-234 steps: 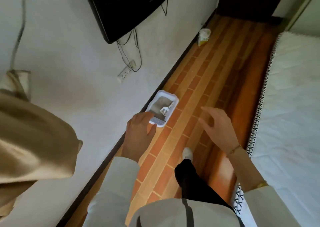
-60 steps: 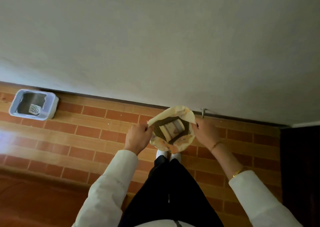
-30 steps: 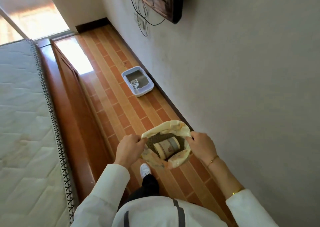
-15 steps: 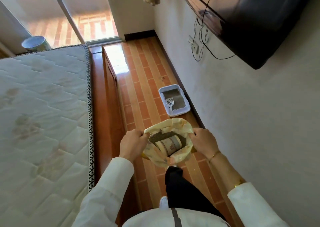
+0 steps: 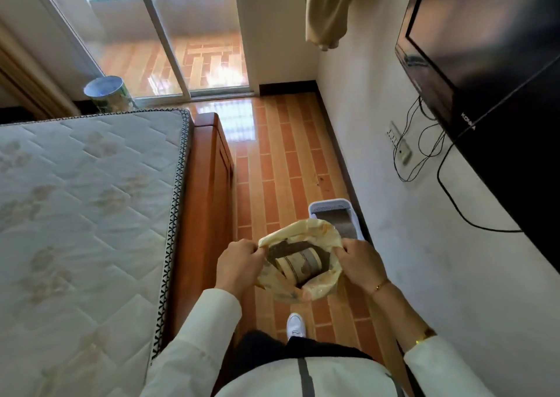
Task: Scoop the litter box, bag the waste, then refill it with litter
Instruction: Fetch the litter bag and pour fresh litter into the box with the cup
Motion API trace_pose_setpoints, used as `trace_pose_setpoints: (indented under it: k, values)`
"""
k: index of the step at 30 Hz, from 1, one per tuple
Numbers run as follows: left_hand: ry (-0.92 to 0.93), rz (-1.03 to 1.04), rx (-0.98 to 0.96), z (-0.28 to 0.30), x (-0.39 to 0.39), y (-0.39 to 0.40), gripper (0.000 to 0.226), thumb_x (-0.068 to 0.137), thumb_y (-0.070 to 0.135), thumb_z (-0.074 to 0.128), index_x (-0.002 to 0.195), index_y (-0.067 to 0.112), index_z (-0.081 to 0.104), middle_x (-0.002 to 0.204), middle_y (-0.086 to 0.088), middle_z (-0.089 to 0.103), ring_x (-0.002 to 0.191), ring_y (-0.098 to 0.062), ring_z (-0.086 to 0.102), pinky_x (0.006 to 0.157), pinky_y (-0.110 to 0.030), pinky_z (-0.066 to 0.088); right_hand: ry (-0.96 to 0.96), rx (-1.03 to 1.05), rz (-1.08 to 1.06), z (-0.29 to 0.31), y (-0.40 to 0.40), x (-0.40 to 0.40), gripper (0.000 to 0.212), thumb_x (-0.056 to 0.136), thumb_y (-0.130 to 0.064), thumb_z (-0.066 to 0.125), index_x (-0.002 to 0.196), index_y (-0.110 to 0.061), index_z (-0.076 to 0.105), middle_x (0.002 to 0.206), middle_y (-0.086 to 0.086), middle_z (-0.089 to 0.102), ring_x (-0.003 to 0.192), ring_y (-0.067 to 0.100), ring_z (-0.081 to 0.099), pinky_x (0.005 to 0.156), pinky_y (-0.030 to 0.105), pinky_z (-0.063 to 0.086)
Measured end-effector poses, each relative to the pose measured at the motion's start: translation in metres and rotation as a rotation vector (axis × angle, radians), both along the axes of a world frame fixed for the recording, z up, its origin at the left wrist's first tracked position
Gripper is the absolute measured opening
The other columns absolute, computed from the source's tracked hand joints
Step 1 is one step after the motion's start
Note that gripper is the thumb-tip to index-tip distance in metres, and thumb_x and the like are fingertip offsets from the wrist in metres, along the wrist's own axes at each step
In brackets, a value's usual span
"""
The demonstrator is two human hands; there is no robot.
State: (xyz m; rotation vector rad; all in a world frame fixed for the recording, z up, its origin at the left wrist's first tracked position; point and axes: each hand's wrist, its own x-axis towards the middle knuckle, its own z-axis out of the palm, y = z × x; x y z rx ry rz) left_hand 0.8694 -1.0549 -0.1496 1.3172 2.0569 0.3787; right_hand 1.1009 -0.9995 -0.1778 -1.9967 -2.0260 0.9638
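White jacket sleeves (image 5: 209, 324) and dark trousers (image 5: 266, 351) are seen at the bottom edge; one white shoe (image 5: 296, 329) is planted on the floor (image 5: 272, 160), which is laid in orange-brown brick-pattern tile with paler strips.

A pale yellow litter bag (image 5: 298, 263) is held open in front of the body. Left hand (image 5: 239, 267) is clamped on the bag's left rim, right hand (image 5: 359, 263) is clamped on the right rim, fingers curled over the edge on both. Hands are kept apart by the bag mouth. Dark grey litter and a folded printed inner flap are visible inside. A thin bracelet is worn on the right wrist.

The litter box (image 5: 333, 214), white-rimmed, is set on the floor against the right-hand wall (image 5: 394, 245), just beyond the bag; its near part is hidden by the bag. Grey litter is visible in it.

A bare quilted mattress (image 5: 85, 199) on a wooden bed frame (image 5: 206, 202) fills the left side, so the floor is left as a narrow aisle between bed and wall.

On the wall: a black flat TV (image 5: 491, 72) is mounted, with cables (image 5: 424, 154) hung down to a wall socket (image 5: 398, 142). A beige garment (image 5: 327, 5) is hung further along.

At the far end, a sliding glass door (image 5: 157, 32) is seen, with a sunlit tiled balcony behind it. A metal bin (image 5: 107, 93) is stood past the mattress corner.
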Motion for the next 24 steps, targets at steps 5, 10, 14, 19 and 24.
trace_pose_setpoints:
  k: [5, 10, 14, 19, 24]
  values:
    - [-0.044, -0.001, 0.016, -0.005, -0.025, 0.107, 0.035, 0.097, 0.038, 0.048, 0.087, 0.017, 0.073, 0.076, 0.005, 0.069, 0.066, -0.011, 0.065, 0.054, -0.022, 0.048, -0.002, 0.020, -0.022, 0.003, 0.102, -0.023, 0.030, 0.096, -0.019, 0.047, 0.080, -0.001, 0.064, 0.083, 0.018, 0.067, 0.078, 0.032, 0.060, 0.060, 0.029, 0.037]
    - [-0.016, -0.082, 0.017, -0.016, -0.047, 0.223, 0.036, 0.096, 0.038, 0.048, 0.083, 0.016, 0.073, 0.078, 0.002, 0.071, 0.070, -0.016, 0.065, 0.064, -0.033, 0.056, -0.021, 0.032, -0.084, -0.007, 0.199, -0.040, 0.031, 0.096, -0.021, 0.046, 0.082, -0.004, 0.068, 0.084, 0.016, 0.068, 0.080, 0.033, 0.062, 0.062, 0.032, 0.045]
    - [0.008, -0.197, -0.009, -0.031, -0.065, 0.318, 0.035, 0.096, 0.037, 0.048, 0.079, 0.017, 0.072, 0.077, 0.002, 0.071, 0.069, -0.017, 0.065, 0.066, -0.034, 0.055, -0.042, 0.010, -0.144, -0.020, 0.275, -0.054, 0.028, 0.094, -0.022, 0.047, 0.085, -0.006, 0.068, 0.085, 0.015, 0.067, 0.076, 0.030, 0.060, 0.059, 0.029, 0.040]
    - [0.036, -0.352, -0.068, -0.044, -0.082, 0.429, 0.038, 0.096, 0.036, 0.045, 0.077, 0.017, 0.072, 0.075, 0.001, 0.072, 0.067, -0.017, 0.066, 0.069, -0.037, 0.058, -0.070, -0.029, -0.273, -0.032, 0.365, -0.073, 0.018, 0.093, -0.022, 0.049, 0.085, -0.009, 0.057, 0.077, 0.014, 0.064, 0.067, 0.030, 0.056, 0.048, 0.025, 0.032]
    - [0.069, -0.477, -0.092, -0.055, -0.088, 0.529, 0.043, 0.098, 0.040, 0.044, 0.077, 0.014, 0.070, 0.070, -0.002, 0.068, 0.063, -0.019, 0.063, 0.053, -0.025, 0.044, -0.088, -0.066, -0.355, -0.042, 0.448, -0.085, 0.023, 0.095, -0.025, 0.045, 0.101, -0.007, 0.059, 0.085, 0.016, 0.065, 0.074, 0.033, 0.056, 0.061, 0.030, 0.036]
